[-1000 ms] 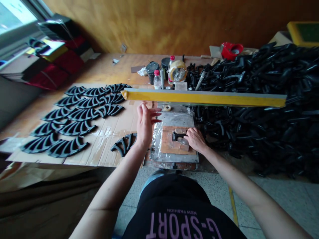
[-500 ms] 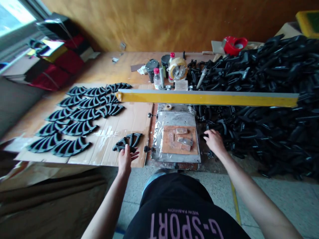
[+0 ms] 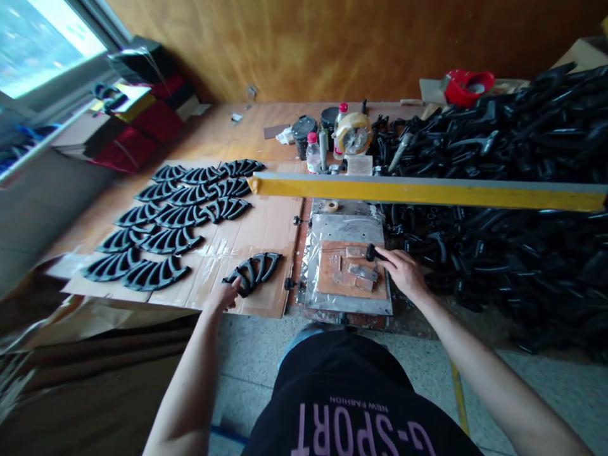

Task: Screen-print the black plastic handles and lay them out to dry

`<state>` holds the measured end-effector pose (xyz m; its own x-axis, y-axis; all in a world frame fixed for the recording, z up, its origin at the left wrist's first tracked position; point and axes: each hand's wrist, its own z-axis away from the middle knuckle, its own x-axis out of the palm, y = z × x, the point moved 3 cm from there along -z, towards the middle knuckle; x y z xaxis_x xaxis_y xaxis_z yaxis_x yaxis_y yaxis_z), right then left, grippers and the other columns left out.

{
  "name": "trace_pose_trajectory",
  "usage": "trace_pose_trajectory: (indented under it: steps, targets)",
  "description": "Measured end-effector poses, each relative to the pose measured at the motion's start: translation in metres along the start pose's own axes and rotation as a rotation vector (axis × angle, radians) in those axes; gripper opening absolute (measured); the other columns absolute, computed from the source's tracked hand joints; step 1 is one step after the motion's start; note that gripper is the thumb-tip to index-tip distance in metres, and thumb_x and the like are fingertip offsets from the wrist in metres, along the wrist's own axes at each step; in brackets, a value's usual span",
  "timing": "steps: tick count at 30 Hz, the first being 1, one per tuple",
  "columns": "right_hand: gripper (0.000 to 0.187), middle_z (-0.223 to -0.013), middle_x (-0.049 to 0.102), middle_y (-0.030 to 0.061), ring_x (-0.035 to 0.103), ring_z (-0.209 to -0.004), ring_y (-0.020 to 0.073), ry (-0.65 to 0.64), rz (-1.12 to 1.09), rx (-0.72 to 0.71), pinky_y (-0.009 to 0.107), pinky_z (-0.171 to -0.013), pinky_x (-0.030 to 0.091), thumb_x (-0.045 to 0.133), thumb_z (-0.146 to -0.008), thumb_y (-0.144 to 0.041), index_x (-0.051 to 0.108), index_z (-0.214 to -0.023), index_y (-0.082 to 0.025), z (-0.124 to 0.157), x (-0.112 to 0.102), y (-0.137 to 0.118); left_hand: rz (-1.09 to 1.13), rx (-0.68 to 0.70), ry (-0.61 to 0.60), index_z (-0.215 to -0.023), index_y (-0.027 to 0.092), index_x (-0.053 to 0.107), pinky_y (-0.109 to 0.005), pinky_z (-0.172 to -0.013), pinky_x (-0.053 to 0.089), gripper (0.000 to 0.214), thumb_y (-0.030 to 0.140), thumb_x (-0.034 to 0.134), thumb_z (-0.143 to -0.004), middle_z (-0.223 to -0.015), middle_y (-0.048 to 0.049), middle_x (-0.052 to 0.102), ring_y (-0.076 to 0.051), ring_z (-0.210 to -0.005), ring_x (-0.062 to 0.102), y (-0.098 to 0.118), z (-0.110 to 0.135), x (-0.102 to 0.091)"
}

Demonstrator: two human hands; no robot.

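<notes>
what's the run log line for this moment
left hand: at row of black parts on cardboard | right hand: holding black part over brown board | black pile: right of board

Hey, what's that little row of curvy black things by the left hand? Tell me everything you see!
The short row of black parts has several curved pieces side by side, like a fan with gaps between. They look smooth and a bit shiny; metal or plastic, I can't tell. The row lies on the cardboard, near its front edge. The left hand is at its left end, but its grip is unclear.
</notes>
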<state>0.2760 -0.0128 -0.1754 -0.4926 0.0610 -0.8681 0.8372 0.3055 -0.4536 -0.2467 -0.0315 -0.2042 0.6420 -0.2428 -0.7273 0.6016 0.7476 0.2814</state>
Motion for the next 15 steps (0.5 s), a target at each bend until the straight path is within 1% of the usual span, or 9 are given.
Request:
trace_pose_trajectory:
  steps: [1, 3, 4, 6, 8, 9, 10, 12, 15]
  targets:
    - [0.034, -0.103, 0.068, 0.0059, 0.060, -0.096, 0.0202, -0.018, -0.020, -0.099, 0.032, -0.087, 0.048, 0.049, -0.096, -0.028, 0.063, -0.127, -0.026, -0.006, 0.004, -0.014, 0.018, 0.047, 0.005, -0.076, 0.013, 0.066, -0.032, -0.041, 0.043, 0.054, 0.062, 0.042, -0.083, -0.042, -0.0070, 0.056, -0.023, -0.038, 0.053, 0.017, 0.003, -0.005]
    - [0.033, -0.098, 0.067, 0.0057, 0.057, -0.092, 0.0195, -0.055, 0.011, -0.219, 0.031, -0.082, 0.048, 0.047, -0.096, -0.022, 0.069, -0.120, -0.027, -0.015, 0.016, -0.036, 0.150, 0.231, 0.030, -0.094, 0.015, 0.064, -0.025, -0.045, 0.044, 0.055, 0.063, 0.037, -0.087, -0.052, -0.0029, 0.060, -0.016, -0.043, 0.054, 0.066, 0.020, -0.014]
    - [0.033, -0.096, 0.066, 0.0060, 0.055, -0.090, 0.0196, -0.067, 0.049, -0.244, 0.030, -0.080, 0.047, 0.047, -0.096, -0.019, 0.070, -0.118, -0.028, -0.018, 0.022, -0.044, 0.314, 0.401, 0.052, -0.103, 0.016, 0.063, -0.022, -0.046, 0.044, 0.055, 0.063, 0.037, -0.088, -0.058, -0.0018, 0.062, -0.013, -0.044, 0.054, 0.098, 0.036, -0.018]
    - [0.035, -0.095, 0.065, 0.0071, 0.054, -0.090, 0.0203, -0.073, 0.139, -0.250, 0.031, -0.080, 0.046, 0.047, -0.095, -0.016, 0.071, -0.118, -0.028, -0.021, 0.031, -0.054, 0.628, 0.727, 0.052, -0.117, 0.018, 0.058, -0.020, -0.047, 0.044, 0.059, 0.066, 0.043, -0.087, -0.064, -0.0007, 0.063, -0.010, -0.046, 0.053, 0.162, 0.076, -0.024]
    - [0.035, -0.094, 0.064, 0.0087, 0.053, -0.092, 0.0219, -0.081, 0.214, -0.244, 0.033, -0.082, 0.045, 0.047, -0.095, -0.018, 0.070, -0.121, -0.026, -0.021, 0.034, -0.059, 0.890, 0.912, 0.018, -0.119, 0.019, 0.057, -0.019, -0.047, 0.043, 0.061, 0.068, 0.038, -0.089, -0.065, -0.0011, 0.063, -0.009, -0.045, 0.052, 0.215, 0.119, -0.025]
    - [0.035, -0.094, 0.064, 0.0093, 0.054, -0.093, 0.0226, -0.091, 0.238, -0.245, 0.034, -0.083, 0.044, 0.048, -0.095, -0.019, 0.069, -0.122, -0.026, -0.020, 0.034, -0.061, 0.959, 0.960, -0.044, -0.115, 0.018, 0.059, -0.020, -0.046, 0.044, 0.063, 0.069, 0.032, -0.090, -0.065, -0.0017, 0.063, -0.009, -0.045, 0.052, 0.235, 0.138, -0.023]
    - [0.035, -0.094, 0.065, 0.0098, 0.054, -0.094, 0.0233, -0.101, 0.248, -0.247, 0.035, -0.085, 0.044, 0.048, -0.095, -0.021, 0.068, -0.123, -0.025, -0.018, 0.032, -0.062, 0.995, 0.990, -0.100, -0.111, 0.017, 0.061, -0.020, -0.046, 0.044, 0.065, 0.069, 0.027, -0.091, -0.064, -0.0020, 0.062, -0.009, -0.045, 0.052, 0.249, 0.154, -0.020]
    - [0.034, -0.096, 0.066, 0.0095, 0.055, -0.096, 0.0234, -0.102, 0.216, -0.222, 0.036, -0.087, 0.045, 0.052, -0.094, -0.025, 0.067, -0.124, -0.026, -0.013, 0.024, -0.057, 1.050, 1.012, -0.149, -0.105, 0.016, 0.063, -0.021, -0.047, 0.045, 0.066, 0.068, 0.024, -0.092, -0.066, -0.0031, 0.063, -0.009, -0.047, 0.054, 0.256, 0.176, -0.014]
    - [0.031, -0.096, 0.068, 0.0064, 0.058, -0.091, 0.0206, -0.003, 0.094, -0.064, 0.032, -0.083, 0.049, 0.055, -0.092, -0.031, 0.070, -0.118, -0.024, -0.006, -0.001, -0.030, 1.084, 0.940, -0.145, -0.103, 0.018, 0.067, -0.021, -0.051, 0.047, 0.061, 0.066, 0.031, -0.092, -0.078, -0.0044, 0.066, -0.010, -0.057, 0.058, 0.226, 0.184, 0.000]
